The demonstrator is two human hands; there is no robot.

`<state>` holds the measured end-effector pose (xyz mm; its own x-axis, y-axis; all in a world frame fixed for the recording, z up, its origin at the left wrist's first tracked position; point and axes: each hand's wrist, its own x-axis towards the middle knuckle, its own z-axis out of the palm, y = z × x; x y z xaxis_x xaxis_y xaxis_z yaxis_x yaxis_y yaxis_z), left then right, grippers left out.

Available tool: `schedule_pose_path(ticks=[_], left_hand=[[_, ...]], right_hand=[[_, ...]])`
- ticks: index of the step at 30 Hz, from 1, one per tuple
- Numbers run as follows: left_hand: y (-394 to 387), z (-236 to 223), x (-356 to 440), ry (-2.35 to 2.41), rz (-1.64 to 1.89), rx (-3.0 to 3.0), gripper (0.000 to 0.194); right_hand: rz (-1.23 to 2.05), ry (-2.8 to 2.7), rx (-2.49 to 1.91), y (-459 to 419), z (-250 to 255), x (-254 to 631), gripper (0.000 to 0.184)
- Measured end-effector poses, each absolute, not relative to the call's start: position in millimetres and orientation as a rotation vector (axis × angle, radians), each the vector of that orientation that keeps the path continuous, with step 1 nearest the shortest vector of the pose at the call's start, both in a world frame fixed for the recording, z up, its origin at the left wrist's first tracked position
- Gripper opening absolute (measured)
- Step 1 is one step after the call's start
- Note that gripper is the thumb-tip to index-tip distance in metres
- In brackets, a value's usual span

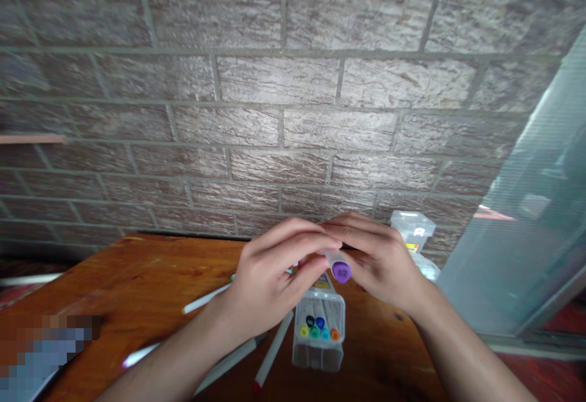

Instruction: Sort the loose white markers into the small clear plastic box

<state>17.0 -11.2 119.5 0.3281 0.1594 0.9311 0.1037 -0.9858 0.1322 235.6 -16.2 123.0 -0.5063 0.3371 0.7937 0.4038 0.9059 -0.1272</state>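
Note:
A white marker with a purple end cap numbered 82 [339, 268] is held up above the table, its cap end facing me. My left hand [279, 271] pinches it between thumb and fingers. From the other side, my right hand [382, 258] has its fingers curled in against the same marker; its fingertips are partly hidden. Below both hands, a clear plastic case [317, 358] holds several markers with yellow, green, blue, orange and dark ends. A white marker with a red tip [274, 353] lies just left of the case.
More loose markers [206, 298] lie on the wooden table [151, 268], some partly behind my left arm. Clear plastic containers [412, 228] stand at the back right. A brick wall [302, 127] rises behind the table, with a glass panel [517, 225] to the right.

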Motion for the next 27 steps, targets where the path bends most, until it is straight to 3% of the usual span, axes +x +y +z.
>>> schedule_pose_path(ticks=[13,21,27], left_hand=[[-11.9,116.5,17.0,0.308,1.759,2.481,0.02],[13.1,113.5,13.8,0.509,1.643,1.862,0.019],[34.3,98.2,18.0,0.49,1.612,2.354,0.014]], right_hand=[[-0.097,-2.146,-0.522,-15.5,125.0,236.9,0.022],[0.079,-1.918,-0.795,-30.0,135.2,252.1,0.014],[0.289,-1.697,-0.688,-32.8,137.0,246.4,0.019]])
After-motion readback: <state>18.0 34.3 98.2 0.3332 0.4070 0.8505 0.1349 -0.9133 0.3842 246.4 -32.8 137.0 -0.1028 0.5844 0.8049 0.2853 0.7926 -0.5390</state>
